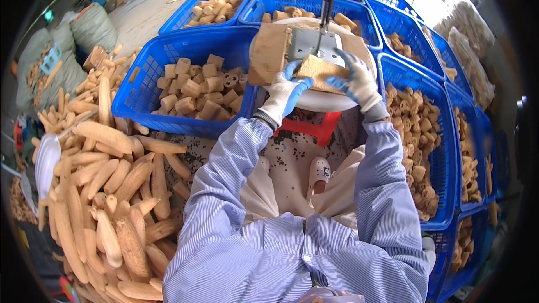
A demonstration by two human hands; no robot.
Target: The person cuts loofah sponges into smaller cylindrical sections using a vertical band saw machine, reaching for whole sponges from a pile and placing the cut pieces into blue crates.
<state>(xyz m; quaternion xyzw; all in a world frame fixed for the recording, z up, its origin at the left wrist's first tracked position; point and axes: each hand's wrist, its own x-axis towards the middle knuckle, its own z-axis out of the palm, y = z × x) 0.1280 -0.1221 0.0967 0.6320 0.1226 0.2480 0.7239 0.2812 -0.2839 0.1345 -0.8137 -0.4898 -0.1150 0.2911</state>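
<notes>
Loofah piece (319, 70) lies flat on the saw table (269, 50), at the blade (323, 19). Left hand (286, 87) and right hand (355, 78), gloved, pinch its two ends, fingers curled. Looks light, dry, springy; best held at the ends, clear of the blade.

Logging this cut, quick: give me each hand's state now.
Left hand: gloved, grip closed on the loofah piece at the saw blade.
Right hand: gloved, holding the same piece from the other side.
</notes>
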